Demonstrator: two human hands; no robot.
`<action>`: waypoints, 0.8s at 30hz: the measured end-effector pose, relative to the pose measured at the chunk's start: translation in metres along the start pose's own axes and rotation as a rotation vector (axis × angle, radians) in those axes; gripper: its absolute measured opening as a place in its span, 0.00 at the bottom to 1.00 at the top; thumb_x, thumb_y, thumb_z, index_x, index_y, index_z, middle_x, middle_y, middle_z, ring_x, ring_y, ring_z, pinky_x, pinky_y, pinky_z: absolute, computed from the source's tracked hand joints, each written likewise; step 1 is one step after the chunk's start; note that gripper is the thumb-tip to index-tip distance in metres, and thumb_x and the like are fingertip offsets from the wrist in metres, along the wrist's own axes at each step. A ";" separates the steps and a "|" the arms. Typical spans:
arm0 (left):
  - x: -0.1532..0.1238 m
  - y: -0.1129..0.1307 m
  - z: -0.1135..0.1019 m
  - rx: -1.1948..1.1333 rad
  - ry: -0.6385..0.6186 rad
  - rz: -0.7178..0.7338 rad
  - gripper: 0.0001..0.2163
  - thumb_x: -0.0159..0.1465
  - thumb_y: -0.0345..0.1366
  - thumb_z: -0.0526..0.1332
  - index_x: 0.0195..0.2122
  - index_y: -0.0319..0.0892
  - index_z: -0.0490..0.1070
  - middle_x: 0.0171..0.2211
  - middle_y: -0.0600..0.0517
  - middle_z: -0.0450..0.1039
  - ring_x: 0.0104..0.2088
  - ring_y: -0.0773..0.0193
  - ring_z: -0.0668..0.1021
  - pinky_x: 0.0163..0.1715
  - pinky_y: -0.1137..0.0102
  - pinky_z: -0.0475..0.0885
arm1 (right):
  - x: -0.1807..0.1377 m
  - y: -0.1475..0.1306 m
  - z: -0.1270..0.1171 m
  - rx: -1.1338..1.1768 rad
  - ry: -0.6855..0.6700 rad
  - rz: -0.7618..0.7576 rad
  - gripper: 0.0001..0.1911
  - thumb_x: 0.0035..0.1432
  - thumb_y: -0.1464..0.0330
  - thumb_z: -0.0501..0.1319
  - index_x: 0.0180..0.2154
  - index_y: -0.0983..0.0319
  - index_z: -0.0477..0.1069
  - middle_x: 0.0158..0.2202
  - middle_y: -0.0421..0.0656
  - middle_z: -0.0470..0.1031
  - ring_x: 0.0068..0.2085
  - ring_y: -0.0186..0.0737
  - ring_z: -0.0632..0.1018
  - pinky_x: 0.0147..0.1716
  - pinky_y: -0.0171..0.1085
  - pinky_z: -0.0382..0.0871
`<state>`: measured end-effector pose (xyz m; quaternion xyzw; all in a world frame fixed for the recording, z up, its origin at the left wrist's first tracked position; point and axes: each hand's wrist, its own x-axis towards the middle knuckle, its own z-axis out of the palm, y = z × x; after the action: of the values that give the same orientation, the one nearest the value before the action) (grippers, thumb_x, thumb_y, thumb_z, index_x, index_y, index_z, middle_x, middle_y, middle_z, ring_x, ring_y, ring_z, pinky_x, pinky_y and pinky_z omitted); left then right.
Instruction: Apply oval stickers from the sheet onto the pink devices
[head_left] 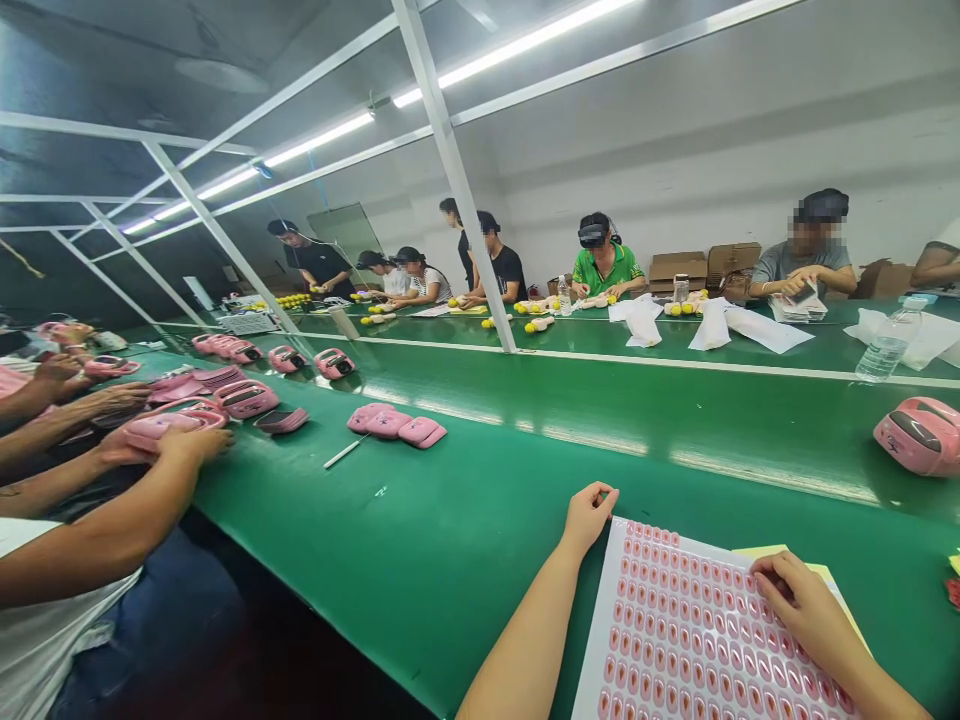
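A white sheet of pink oval stickers (690, 610), each with a small orange-brown mark, lies in front of me on the green work surface. Just past the sheet's upper left corner is my left hand (589, 517), its fingertips pinched together. Whatever may be between them is too small to make out. My right hand (802, 605) rests on the right part of the sheet with curled fingers, thumb and forefinger close together over the stickers. What they grip, if anything, is hidden. Yellow paper (832, 580) shows from under the sheet.
A pink rounded device (919, 437) stands on the green belt at right. Pink pieces (394, 424) and a thin white tool (345, 453) lie to the left. A co-worker's hands (176, 435) hold a pink casing. Across the belt, people sit near a water bottle (890, 345).
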<state>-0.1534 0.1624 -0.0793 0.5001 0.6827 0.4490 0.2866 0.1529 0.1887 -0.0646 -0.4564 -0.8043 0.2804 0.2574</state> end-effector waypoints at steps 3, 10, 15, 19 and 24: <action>0.000 0.000 0.000 0.001 0.000 0.008 0.12 0.63 0.40 0.55 0.43 0.39 0.67 0.41 0.49 0.71 0.36 0.63 0.75 0.35 0.63 0.72 | 0.000 0.000 0.000 -0.005 -0.001 0.000 0.14 0.52 0.60 0.50 0.26 0.59 0.71 0.27 0.44 0.72 0.27 0.40 0.72 0.28 0.37 0.67; 0.000 0.001 0.000 0.018 0.003 0.028 0.12 0.63 0.40 0.55 0.43 0.39 0.67 0.41 0.49 0.70 0.37 0.63 0.75 0.36 0.62 0.72 | 0.000 0.003 0.002 -0.018 -0.005 0.008 0.15 0.53 0.59 0.50 0.27 0.59 0.70 0.28 0.44 0.72 0.28 0.40 0.72 0.28 0.37 0.67; 0.000 0.002 0.000 0.032 0.003 0.017 0.12 0.63 0.40 0.55 0.43 0.39 0.67 0.41 0.49 0.71 0.37 0.63 0.75 0.36 0.62 0.72 | 0.000 0.006 0.002 -0.009 0.005 -0.002 0.15 0.52 0.59 0.50 0.27 0.59 0.71 0.28 0.44 0.73 0.27 0.40 0.73 0.28 0.37 0.67; 0.001 0.002 0.000 0.039 0.005 0.011 0.12 0.63 0.40 0.55 0.43 0.39 0.67 0.41 0.49 0.71 0.37 0.63 0.75 0.36 0.62 0.72 | 0.000 0.010 0.004 -0.011 0.011 -0.005 0.15 0.51 0.59 0.51 0.27 0.58 0.71 0.28 0.44 0.73 0.27 0.40 0.73 0.28 0.37 0.68; 0.000 0.002 0.001 0.034 0.000 0.013 0.12 0.63 0.40 0.55 0.43 0.39 0.67 0.41 0.49 0.70 0.37 0.63 0.75 0.36 0.63 0.72 | 0.000 0.008 0.001 -0.020 0.003 0.002 0.15 0.51 0.58 0.50 0.26 0.59 0.71 0.28 0.45 0.73 0.27 0.40 0.73 0.28 0.37 0.68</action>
<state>-0.1519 0.1633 -0.0784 0.5095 0.6869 0.4392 0.2753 0.1563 0.1921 -0.0706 -0.4600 -0.8063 0.2717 0.2539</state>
